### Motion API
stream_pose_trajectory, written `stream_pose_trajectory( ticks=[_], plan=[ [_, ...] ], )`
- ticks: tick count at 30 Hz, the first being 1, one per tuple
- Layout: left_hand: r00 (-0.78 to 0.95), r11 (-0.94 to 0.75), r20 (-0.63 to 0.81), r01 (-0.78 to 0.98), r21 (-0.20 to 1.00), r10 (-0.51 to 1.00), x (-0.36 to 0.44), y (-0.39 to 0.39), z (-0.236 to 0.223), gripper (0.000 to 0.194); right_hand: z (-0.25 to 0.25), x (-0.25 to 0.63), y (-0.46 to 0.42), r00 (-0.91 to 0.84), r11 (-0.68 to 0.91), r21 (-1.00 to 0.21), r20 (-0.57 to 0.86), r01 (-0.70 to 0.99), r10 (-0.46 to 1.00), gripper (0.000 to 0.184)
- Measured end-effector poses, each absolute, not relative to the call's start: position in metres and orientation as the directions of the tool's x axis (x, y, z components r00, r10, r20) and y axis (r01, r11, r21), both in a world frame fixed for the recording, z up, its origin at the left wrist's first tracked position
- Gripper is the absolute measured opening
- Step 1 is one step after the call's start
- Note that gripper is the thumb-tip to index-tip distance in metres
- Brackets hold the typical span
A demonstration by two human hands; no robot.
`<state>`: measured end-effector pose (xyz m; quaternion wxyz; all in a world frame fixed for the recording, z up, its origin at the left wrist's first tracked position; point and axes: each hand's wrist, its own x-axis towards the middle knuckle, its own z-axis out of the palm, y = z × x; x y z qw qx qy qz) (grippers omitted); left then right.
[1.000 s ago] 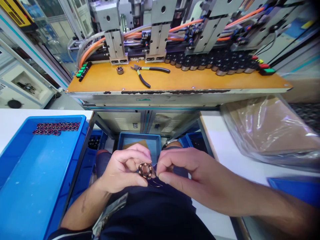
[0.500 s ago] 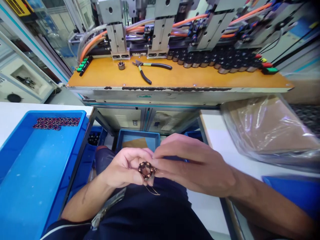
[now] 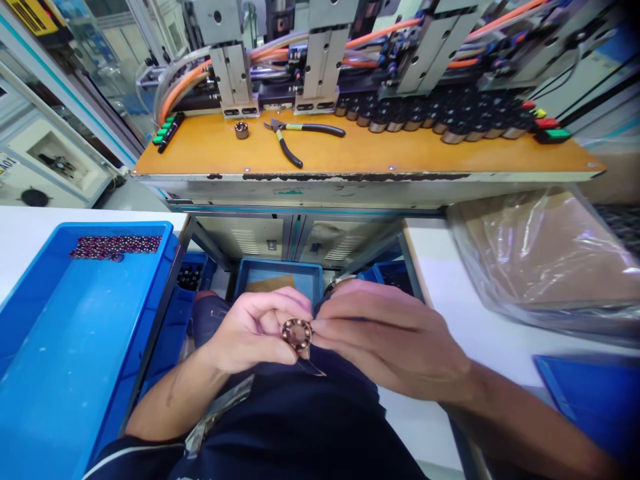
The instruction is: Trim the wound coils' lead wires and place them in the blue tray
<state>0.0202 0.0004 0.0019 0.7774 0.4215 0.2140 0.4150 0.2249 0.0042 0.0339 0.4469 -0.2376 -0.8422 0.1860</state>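
My left hand (image 3: 257,330) grips a small ring-shaped motor stator (image 3: 297,335) wound with copper wire, its open face turned up toward me. Thin loose wire ends (image 3: 313,367) hang below it. On the stator's right side, my right hand (image 3: 390,337) has its thumb and fingers pinched together at the rim. A wire lead seems to run into that pinch, but the fingertips mostly cover it. Both hands are held close together above my lap.
On the orange bench (image 3: 350,157) lie cutting pliers (image 3: 300,133), another stator (image 3: 241,131), a black marker (image 3: 171,132) and rows of dark cylindrical parts (image 3: 415,120). A blue tray (image 3: 75,347) with small wound parts stands left. Plastic-wrapped cardboard (image 3: 550,253) lies right.
The stator and both hands have shifted slightly right and up. The stator's face is tilted a little more toward me, and its hanging wire ends have swung right.
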Motion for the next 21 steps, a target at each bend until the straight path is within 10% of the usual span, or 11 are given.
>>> stream_pose_trajectory(
  ticks=[7,11,15,21],
  plan=[
    [0.408,-0.019,0.166,-0.342,0.94,0.898,0.02,0.002,0.002,0.043,0.021,0.213,-0.001,-0.307,0.753,-0.599,0.687,0.273,0.658,0.009],
    [0.488,0.105,0.062,-0.308,0.946,0.871,0.015,0.004,0.002,0.057,0.015,0.211,0.001,-0.275,0.785,-0.538,0.74,0.306,0.614,0.009],
    [0.592,0.245,-0.049,-0.254,0.936,0.804,0.007,0.003,0.003,0.028,0.013,0.211,0.002,-0.29,0.785,-0.527,0.735,0.325,0.614,0.009],
    [0.482,0.101,0.092,-0.36,0.927,0.871,0.008,-0.003,0.002,0.029,0.016,0.206,-0.001,-0.253,0.736,-0.531,0.711,0.42,0.657,0.011]
  ],
)
